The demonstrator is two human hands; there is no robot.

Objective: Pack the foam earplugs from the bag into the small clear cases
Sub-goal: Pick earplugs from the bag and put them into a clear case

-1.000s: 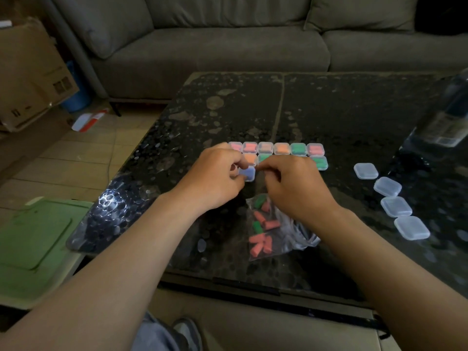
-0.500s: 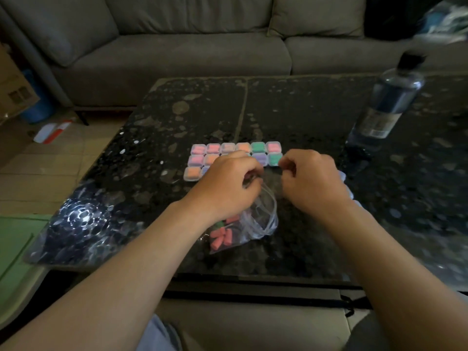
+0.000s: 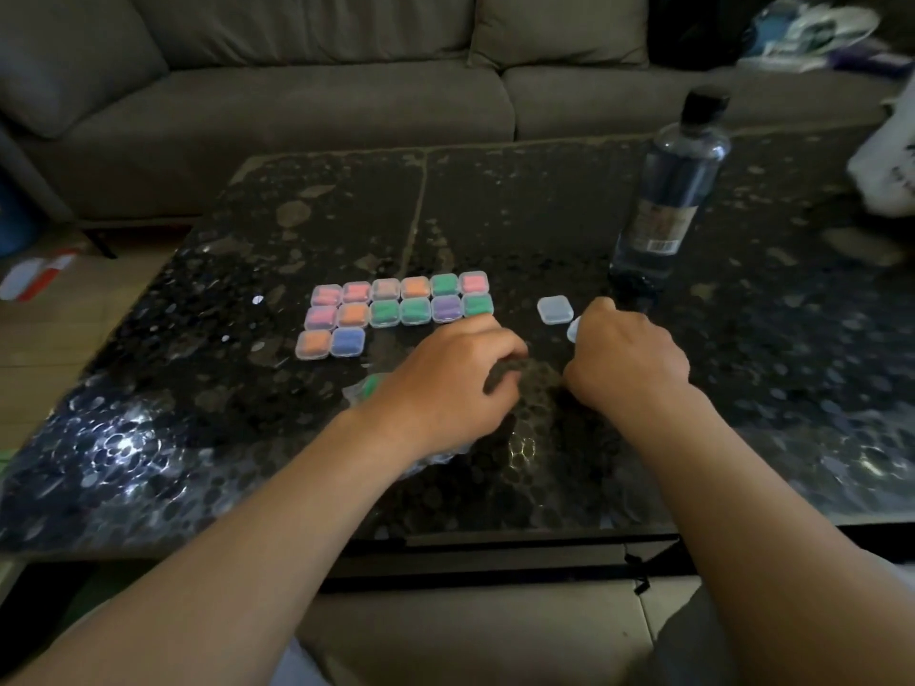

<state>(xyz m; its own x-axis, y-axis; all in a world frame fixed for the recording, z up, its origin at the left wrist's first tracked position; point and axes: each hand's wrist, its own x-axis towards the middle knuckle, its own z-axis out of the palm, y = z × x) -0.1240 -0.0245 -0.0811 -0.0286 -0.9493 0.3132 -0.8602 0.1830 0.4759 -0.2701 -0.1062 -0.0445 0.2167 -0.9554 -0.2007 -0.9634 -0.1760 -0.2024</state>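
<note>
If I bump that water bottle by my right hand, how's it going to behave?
The water bottle stands tall and narrow, so a knock up high would probably tip it. Being round, it would then likely roll on the glossy table.

14 filled cases [image 3: 415, 310] sit in a block left of the frame's centre: 6 in the top row, 6 in the second, 2 in the third. By colour, 5 look pinkish, 4 green, 3 orange, 1 purple, 1 blue. Right of centre, 2 empty cases [image 3: 555, 309] show, 1 whole and 1 half hidden. There is 1 bag [image 3: 359, 392], mostly covered, with 1 green earplug [image 3: 370, 385] visible in it. 1 bottle [image 3: 668, 190] stands at upper right. 2 hands reach in: the left hand [image 3: 445, 383] and the right hand [image 3: 626, 354].
</note>
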